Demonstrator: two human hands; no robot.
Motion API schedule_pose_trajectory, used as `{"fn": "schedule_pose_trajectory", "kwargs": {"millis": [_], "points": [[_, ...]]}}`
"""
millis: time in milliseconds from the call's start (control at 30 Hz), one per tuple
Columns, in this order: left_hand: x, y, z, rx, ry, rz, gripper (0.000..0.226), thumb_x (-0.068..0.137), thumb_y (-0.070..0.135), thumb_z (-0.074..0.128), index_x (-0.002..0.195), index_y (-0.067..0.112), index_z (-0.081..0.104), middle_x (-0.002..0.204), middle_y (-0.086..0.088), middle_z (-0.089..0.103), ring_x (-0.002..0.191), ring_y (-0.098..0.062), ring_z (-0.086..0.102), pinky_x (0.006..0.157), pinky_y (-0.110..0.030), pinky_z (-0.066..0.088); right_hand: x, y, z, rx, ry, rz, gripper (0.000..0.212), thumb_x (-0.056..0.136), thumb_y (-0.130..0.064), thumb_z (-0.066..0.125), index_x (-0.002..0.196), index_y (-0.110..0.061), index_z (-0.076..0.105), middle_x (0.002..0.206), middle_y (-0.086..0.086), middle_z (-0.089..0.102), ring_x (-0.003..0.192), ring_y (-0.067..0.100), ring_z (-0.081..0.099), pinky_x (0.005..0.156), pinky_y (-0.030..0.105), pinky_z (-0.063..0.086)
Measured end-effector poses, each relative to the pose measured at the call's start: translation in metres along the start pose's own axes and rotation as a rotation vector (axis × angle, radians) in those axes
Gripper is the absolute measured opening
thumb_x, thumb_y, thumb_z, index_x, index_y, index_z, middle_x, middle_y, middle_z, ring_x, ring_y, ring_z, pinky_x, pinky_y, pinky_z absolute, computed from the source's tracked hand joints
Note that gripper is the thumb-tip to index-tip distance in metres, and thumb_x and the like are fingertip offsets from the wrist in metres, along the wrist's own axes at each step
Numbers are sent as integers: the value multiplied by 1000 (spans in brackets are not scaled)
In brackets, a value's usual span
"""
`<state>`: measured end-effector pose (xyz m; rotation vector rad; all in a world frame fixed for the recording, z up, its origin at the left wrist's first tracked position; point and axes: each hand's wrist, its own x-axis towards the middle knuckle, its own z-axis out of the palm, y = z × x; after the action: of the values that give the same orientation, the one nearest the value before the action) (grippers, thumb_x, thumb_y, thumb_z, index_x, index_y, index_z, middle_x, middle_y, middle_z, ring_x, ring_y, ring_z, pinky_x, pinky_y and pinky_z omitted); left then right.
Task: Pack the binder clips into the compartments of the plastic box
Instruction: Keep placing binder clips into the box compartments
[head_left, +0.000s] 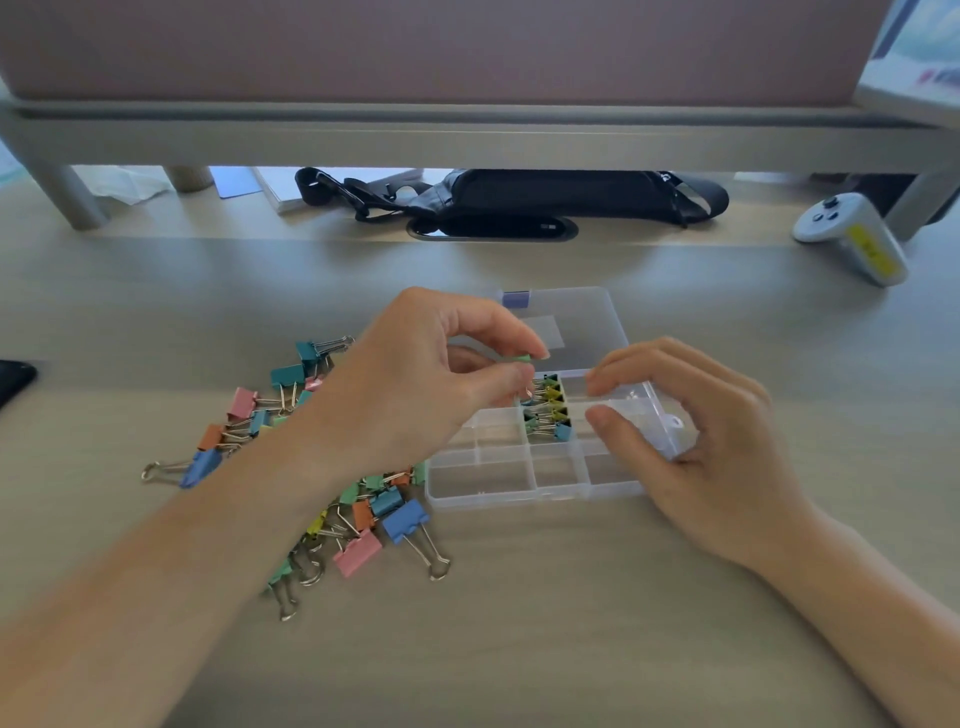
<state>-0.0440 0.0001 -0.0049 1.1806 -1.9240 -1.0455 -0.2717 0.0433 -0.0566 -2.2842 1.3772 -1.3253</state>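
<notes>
Left hand (415, 384) pinches green clip (524, 359) over plastic box (483, 500); right hand (701, 441) grasps box's right end. Left of box, clip pile (363, 525); controller (826, 218) behind box, yellow label (872, 249) unreadable.

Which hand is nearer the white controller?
Right. The right hand holds the right end of the plastic box, with the controller beyond it at the far right. The left hand pinches a green clip above the box's middle, farther away.

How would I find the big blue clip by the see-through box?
Find the clear plastic box on the desk and go to its near left corner. Beside that corner, at the edge of the clip pile, lies the blue binder clip. It is bigger than the small clips around it, with long silver handles pointing toward you.
</notes>
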Motion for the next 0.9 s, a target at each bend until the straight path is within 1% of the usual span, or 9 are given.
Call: {"fn": "schedule_pose_trajectory", "kwargs": {"millis": [100,167,233,300,400,500,600,733,900], "points": [[-1,2,6,20,-13,4,11,86,17,80,93,25,78,86,5,78,74,-9,77,77,-32,64,4,-8,2,56,20,112,15,87,-29,82,94,-20,73,96,-18,73,97,-1,68,90,6,41],[-2,3,9,37,-2,13,10,86,18,82,91,26,78,83,8,79,74,-8,76,79,-37,64,4,-10,5,105,-1,141,14,84,-23,85,90,-21,73,89,-18,74,94,0,70,88,6,43],[-4,4,11,35,7,5,10,85,20,82,90,27,78,80,12,79,75,-5,76,82,-36,63,2,-11,8,129,-12,168,15,83,-14,85,87,-23,73,87,-20,74,90,-3,70,85,4,42],[-4,4,12,34,0,-2,9,85,21,82,90,27,78,79,13,78,75,-4,76,82,-34,62,2,-10,9,138,-16,200,18,82,-12,85,85,-25,73,86,-22,73,88,-4,70,81,4,43],[-4,4,10,75,-39,-5,6,85,22,82,88,26,78,79,13,78,75,-7,76,81,-35,62,2,-8,8,129,-27,214,19,83,-10,83,82,-27,74,84,-20,74,87,-1,70,80,5,44],[-5,4,5,178,-94,13,6,86,23,81,86,28,79,78,15,77,75,-1,74,78,-23,61,1,-7,7,71,-42,159,21,81,-5,84,82,-25,76,83,-18,74,87,0,70,83,5,43],[-6,4,5,250,-84,47,9,85,21,82,84,29,78,76,18,75,73,2,72,72,-12,56,1,-4,6,20,-70,89,23,80,-1,85,84,-22,76,87,-19,73,86,1,69,81,6,44],[-6,6,9,288,-48,102,12,83,18,84,82,28,78,74,17,75,71,2,70,70,-12,55,1,0,3,-11,-76,46,23,79,2,84,85,-18,74,88,-16,72,86,3,68,79,9,45],[-9,6,11,360,-76,141,15,83,13,82,81,27,78,72,18,73,73,4,69,71,-8,52,0,1,2,-23,-89,18,24,80,3,83,85,-18,75,90,-17,71,88,5,67,80,13,47]]}}
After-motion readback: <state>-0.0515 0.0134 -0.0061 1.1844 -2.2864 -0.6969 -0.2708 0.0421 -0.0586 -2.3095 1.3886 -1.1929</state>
